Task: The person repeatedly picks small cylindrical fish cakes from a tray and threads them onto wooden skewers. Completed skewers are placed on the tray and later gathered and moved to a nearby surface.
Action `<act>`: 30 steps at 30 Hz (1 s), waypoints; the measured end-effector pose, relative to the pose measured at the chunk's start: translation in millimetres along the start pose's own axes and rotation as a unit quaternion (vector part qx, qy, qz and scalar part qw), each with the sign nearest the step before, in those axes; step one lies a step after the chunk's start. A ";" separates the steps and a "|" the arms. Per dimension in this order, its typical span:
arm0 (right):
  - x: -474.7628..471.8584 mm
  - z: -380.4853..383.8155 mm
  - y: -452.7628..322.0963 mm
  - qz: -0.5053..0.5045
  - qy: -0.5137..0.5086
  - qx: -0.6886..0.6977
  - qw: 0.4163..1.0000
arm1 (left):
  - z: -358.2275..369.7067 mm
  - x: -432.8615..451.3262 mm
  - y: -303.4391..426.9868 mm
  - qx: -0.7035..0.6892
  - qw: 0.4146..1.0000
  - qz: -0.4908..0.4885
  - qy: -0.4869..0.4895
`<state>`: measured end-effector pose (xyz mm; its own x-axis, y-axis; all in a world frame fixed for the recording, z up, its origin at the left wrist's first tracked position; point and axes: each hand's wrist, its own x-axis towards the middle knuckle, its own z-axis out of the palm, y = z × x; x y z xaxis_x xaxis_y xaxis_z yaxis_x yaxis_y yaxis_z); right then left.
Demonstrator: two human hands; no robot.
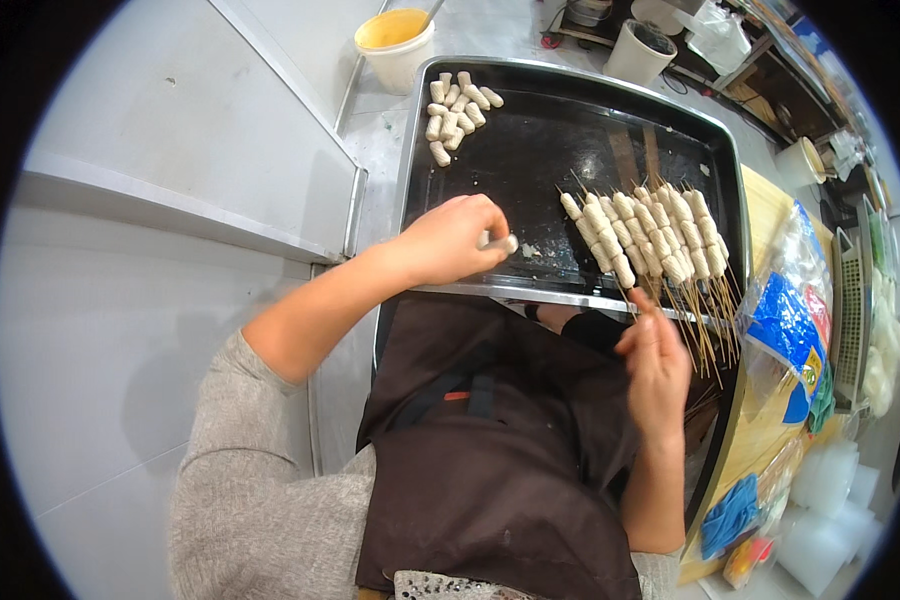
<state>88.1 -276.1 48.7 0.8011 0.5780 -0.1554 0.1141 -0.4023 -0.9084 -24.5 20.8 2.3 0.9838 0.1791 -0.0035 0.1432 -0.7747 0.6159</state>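
My left hand (pixel 457 238) is over the near left part of a black metal tray (pixel 525 150), its fingers curled around a short pale food roll (pixel 512 244). Part of that roll is hidden by the fingers. On the tray's right side lie several skewers of pale food rolls (pixel 649 232), side by side, their bamboo sticks (pixel 701 337) jutting over the near rim. My right hand (pixel 656 356), a little blurred, is at the stick of a near skewer; whether it grips the stick is unclear. Loose pale rolls (pixel 454 120) are piled in the far left corner.
Beyond the tray's far left corner stands a white bucket (pixel 396 64) with a yellow inside. A pale wall panel (pixel 172 135) rises on my left. On the right, a wooden board (pixel 765 217) carries plastic packaging (pixel 787 322) and a blue cloth (pixel 729 514).
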 end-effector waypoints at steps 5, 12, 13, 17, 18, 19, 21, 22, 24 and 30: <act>-20.7 41.0 7.1 0.092 -0.119 0.115 0.982 | 11.6 -1.1 15.9 -0.662 0.726 -0.185 0.024; -33.6 44.6 13.1 0.157 -0.136 0.158 0.965 | 21.1 2.7 16.9 -0.802 0.564 -0.153 0.123; -34.8 43.8 13.4 0.152 -0.137 0.163 0.965 | 20.9 3.3 16.0 -0.802 0.563 -0.151 0.132; -38.1 40.9 13.7 0.155 -0.138 0.149 0.967 | 20.2 3.5 14.2 -0.801 0.554 -0.158 0.164; -38.3 40.3 13.4 0.152 -0.139 0.139 0.969 | 19.6 3.5 14.0 -0.800 0.553 -0.156 0.170; -38.5 40.3 13.1 0.151 -0.139 0.147 0.968 | 18.9 3.4 14.0 -0.799 0.552 -0.157 0.176; -39.1 40.7 12.2 0.165 -0.138 0.157 0.964 | 17.0 3.2 14.8 -0.795 0.557 -0.156 0.182; -39.2 40.4 11.7 0.153 -0.140 0.159 0.965 | 16.0 3.0 15.5 -0.792 0.562 -0.155 0.182; -39.0 39.3 10.9 0.161 -0.141 0.152 0.965 | 14.4 3.0 17.4 -0.779 0.581 -0.148 0.181; -36.8 39.6 11.0 0.155 -0.155 0.200 0.955 | 20.7 -1.9 25.2 -0.748 0.632 -0.127 0.156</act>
<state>36.5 -273.7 29.0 0.5408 0.6819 -0.4925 -0.3840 -0.3207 -0.8658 -20.6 -11.6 1.5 0.8469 0.4746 -0.2397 -0.2003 0.7024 0.6830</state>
